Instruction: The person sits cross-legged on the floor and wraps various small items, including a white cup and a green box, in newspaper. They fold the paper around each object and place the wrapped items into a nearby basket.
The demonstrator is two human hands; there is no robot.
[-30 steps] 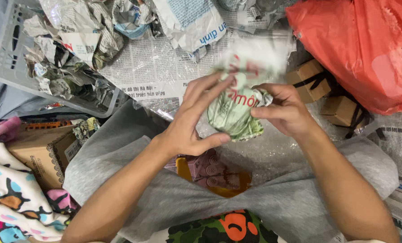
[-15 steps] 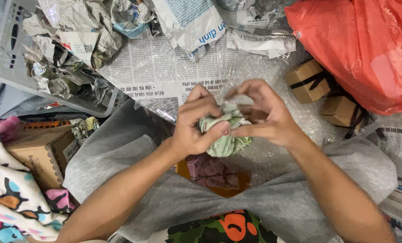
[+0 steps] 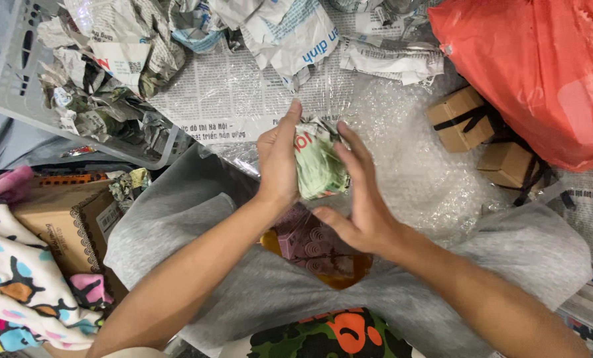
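I sit with grey-clad legs apart and press a crumpled greenish newspaper-wrapped bundle (image 3: 318,162) between both palms. My left hand (image 3: 278,162) lies flat against its left side, fingers pointing up. My right hand (image 3: 361,199) cups its right side and underside. Below the bundle, in my lap, sits a small pink patterned box (image 3: 310,244) on something orange.
A grey plastic basket (image 3: 18,99) of crumpled newspaper stands at the upper left. Bubble wrap (image 3: 409,166) and newspaper sheets (image 3: 230,93) cover the floor ahead. Two small cardboard boxes (image 3: 462,119) with black ties lie beside a red plastic bag (image 3: 542,66). An open carton (image 3: 51,219) and colourful cloth are at left.
The loose paper has been squeezed tighter into a compact bundle. My hands shifted from fingers curled over it to flat palms pressing its two sides.
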